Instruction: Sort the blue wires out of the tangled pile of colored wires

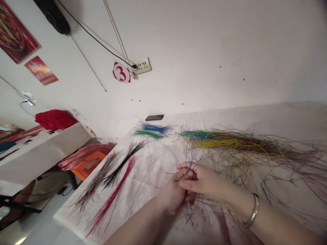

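Observation:
My left hand [175, 190] and my right hand [196, 178] meet over the near part of the table, fingers closed around a few thin blue wires [188, 158]. The wires stick up above my fingers, and loose ends show below them. My fingers overlap, so the exact grip is partly hidden. Just beyond lies a long tangled bundle of yellow, green, blue and dark wires [230, 142], spreading to the right. To the left are sorted bunches: blue wires [155, 128], green wires [148, 134], black wires [125, 161], red wires [116, 192] and brownish wires [95, 182].
A phone [154, 117] lies at the table's back edge by the wall. The white-covered table [143, 177] ends at the left. Beyond it are an orange stool [89, 165] bearing pinkish wire and another table [51, 149] with a red heap [55, 119]. A socket [142, 66] is on the wall.

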A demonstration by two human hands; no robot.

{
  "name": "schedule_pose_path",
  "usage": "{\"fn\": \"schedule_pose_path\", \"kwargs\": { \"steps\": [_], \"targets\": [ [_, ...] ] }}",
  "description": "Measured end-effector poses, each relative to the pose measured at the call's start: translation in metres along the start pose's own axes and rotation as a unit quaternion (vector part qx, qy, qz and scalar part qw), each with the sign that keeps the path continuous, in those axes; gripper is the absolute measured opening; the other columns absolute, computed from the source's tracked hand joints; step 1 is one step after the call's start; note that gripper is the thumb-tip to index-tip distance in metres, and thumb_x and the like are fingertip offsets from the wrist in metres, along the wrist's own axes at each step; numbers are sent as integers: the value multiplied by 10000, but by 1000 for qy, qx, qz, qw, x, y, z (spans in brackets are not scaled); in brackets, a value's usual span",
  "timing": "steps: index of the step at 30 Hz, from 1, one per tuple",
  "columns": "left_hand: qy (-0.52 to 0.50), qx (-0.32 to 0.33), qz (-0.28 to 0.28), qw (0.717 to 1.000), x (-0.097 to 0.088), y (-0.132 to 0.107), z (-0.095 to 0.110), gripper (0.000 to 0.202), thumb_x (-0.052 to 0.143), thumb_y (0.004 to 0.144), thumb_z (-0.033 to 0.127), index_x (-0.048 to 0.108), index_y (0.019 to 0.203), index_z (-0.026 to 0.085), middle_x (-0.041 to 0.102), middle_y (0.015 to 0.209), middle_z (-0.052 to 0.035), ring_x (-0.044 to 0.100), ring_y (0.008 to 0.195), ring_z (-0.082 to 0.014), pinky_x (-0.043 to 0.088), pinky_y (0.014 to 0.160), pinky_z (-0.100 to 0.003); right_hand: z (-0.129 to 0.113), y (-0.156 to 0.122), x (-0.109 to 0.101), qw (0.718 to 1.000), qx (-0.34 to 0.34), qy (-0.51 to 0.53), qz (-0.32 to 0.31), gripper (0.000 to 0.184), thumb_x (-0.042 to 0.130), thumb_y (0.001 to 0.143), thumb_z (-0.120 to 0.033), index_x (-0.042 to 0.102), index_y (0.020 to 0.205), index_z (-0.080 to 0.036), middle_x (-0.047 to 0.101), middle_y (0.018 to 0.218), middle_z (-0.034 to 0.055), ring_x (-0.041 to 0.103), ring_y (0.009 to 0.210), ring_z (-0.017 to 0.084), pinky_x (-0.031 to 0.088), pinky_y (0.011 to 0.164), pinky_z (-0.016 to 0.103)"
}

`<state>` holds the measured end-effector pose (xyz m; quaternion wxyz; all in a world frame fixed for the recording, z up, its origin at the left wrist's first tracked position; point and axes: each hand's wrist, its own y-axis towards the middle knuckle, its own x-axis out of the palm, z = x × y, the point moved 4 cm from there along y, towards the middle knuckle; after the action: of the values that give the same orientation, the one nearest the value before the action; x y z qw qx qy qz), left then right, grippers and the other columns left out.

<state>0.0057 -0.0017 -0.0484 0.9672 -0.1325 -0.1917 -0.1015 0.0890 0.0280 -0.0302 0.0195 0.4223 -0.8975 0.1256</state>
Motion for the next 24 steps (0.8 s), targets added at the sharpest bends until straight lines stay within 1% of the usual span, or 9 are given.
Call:
{"fn": "schedule_pose_path", "kwargs": {
  "steps": [2, 4, 7, 9, 11, 15, 17, 20, 24],
  "targets": [
    [26, 0, 9, 1000, -1, -1, -1, 298, 591, 802, 430, 450, 716, 183, 334, 482, 80, 238, 385, -51, 201, 383, -189, -2, 1, -2, 999, -29, -19, 34, 427, 705, 719, -328, 540, 1103, -238, 666, 805, 8, 639, 638, 159, 492, 587, 277],
    [70, 7, 12, 997, -1, -3, 0, 356, 607, 788, 462, 431, 667, 177, 325, 483, 74, 243, 409, -47, 182, 394, -192, -6, 0, -3, 994, -65, -58, 70, 260, 668, 757, -329, 628, 994, -229, 675, 859, 22, 633, 734, 155, 486, 644, 266],
    [110, 4, 1, 994, 1, -6, 2, 400, 595, 782, 524, 471, 664, 163, 353, 486, 58, 257, 414, -46, 165, 396, -211, -7, -1, 0, 994, -65, -28, 83, 218, 539, 850, -404, 658, 865, -222, 664, 778, 21, 596, 640, 132, 439, 542, 238],
    [103, -4, -19, 994, 4, -7, 4, 390, 583, 791, 530, 504, 701, 159, 353, 485, 59, 243, 401, -46, 143, 394, -223, -9, -2, 1, 991, -72, 48, 102, 299, 504, 863, -440, 612, 716, -203, 634, 722, 13, 536, 552, 107, 368, 458, 219],
    [93, -12, -43, 995, 6, -9, 7, 368, 580, 806, 506, 511, 699, 160, 329, 464, 66, 222, 389, -47, 124, 397, -231, -13, -2, -1, 977, -93, 147, 124, 369, 512, 853, -456, 527, 598, -190, 575, 653, -1, 503, 552, 105, 346, 457, 221],
    [70, -5, -60, 996, 6, -10, 11, 344, 571, 820, 481, 531, 719, 155, 313, 430, 75, 200, 359, -47, 102, 391, -238, -22, -2, -11, 923, -126, 345, 116, 429, 530, 845, -465, 402, 531, -202, 334, 485, -57, 454, 539, 114, 423, 605, 264],
    [46, -4, -55, 997, 5, -10, 10, 373, 502, 855, 500, 540, 729, 151, 297, 424, 79, 193, 349, -50, 106, 381, -233, -27, -3, -19, 896, -122, 411, 118, 477, 540, 842, -455, 316, 505, -203, 234, 452, -76, 336, 450, 96, 427, 605, 277],
    [24, -6, -49, 999, 6, -8, 8, 366, 455, 889, 467, 530, 714, 154, 291, 436, 78, 196, 356, -53, 130, 372, -219, -38, -9, -32, 873, -108, 457, 132, 522, 535, 839, -448, 229, 493, -204, 147, 442, -85, 157, 408, 85, 354, 473, 259],
    [1, 5, -53, 999, 6, -6, 8, 315, 499, 881, 417, 502, 699, 160, 300, 473, 74, 203, 384, -53, 149, 374, -203, -58, -28, -62, 870, -154, 430, 184, 489, 524, 822, -412, 210, 509, -206, 108, 463, -81, 100, 420, 88, 214, 400, 238]
  ]
}}
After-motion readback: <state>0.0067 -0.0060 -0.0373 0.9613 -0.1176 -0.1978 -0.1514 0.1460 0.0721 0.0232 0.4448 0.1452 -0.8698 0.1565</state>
